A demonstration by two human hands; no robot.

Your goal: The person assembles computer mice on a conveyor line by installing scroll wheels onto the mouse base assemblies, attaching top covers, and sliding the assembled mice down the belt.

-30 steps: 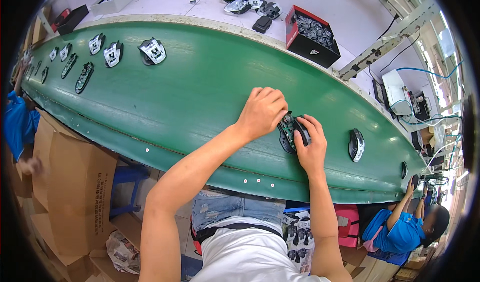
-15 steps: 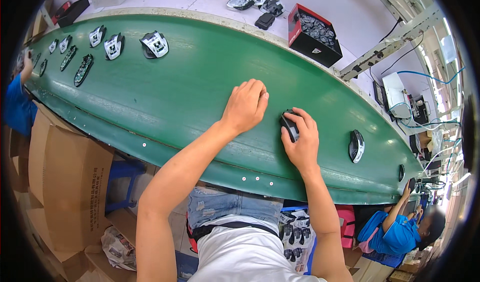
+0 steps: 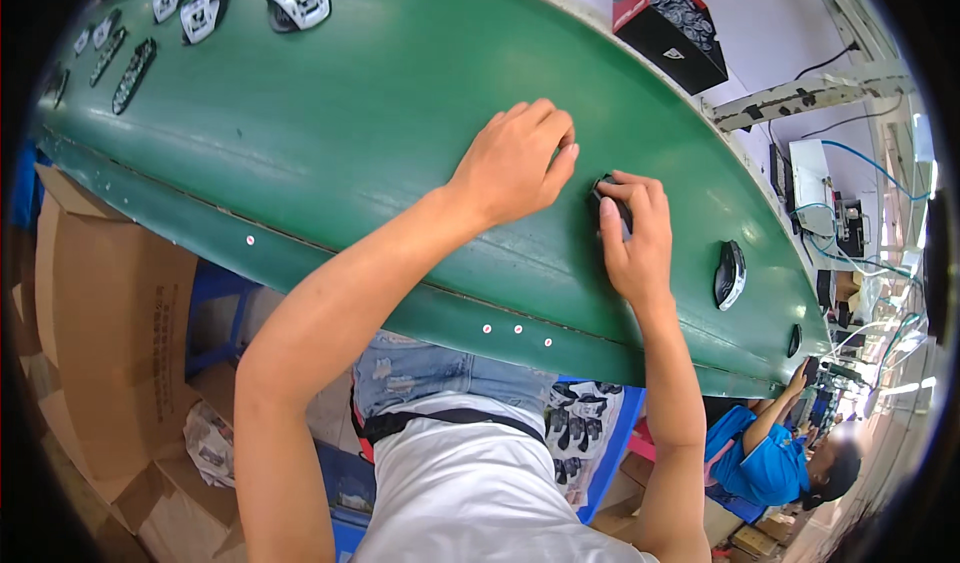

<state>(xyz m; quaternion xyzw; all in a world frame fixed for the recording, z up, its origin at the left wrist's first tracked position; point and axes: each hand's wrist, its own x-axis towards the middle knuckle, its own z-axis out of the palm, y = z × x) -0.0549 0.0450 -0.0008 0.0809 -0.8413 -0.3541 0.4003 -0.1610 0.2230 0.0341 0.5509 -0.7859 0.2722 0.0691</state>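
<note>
Standing at the left, below a long, smooth green work surface (image 3: 380, 93), is a large brown cardboard carton (image 3: 110, 293). Above it, at the far left of the surface, lie several narrow dark-and-green component strips (image 3: 135, 76); just beside them, a row of curved silver-and-black shells (image 3: 204, 15) runs toward the right. Near the centre, the person's bare left hand (image 3: 522, 158) hangs over the surface, fingers curled and close together, thumb set a little apart; whether anything lies within the palm cannot be told. Lower down, a blue-rimmed tray (image 3: 615, 443) bears black and silver parts. Right of centre is the black, rounded housing (image 3: 623, 210), gripped between the thumb and bent fingers of the right hand (image 3: 638, 238); the hand partly covers it, and its contact with the surface cannot be told. Beyond the far edge, a black box with red sides (image 3: 672, 53) holds many small shiny pieces. Farther right rest a curved black-and-silver piece (image 3: 731, 275) and, near a co-worker in a blue top (image 3: 765, 468), a small dark oval part (image 3: 795, 340).
</note>
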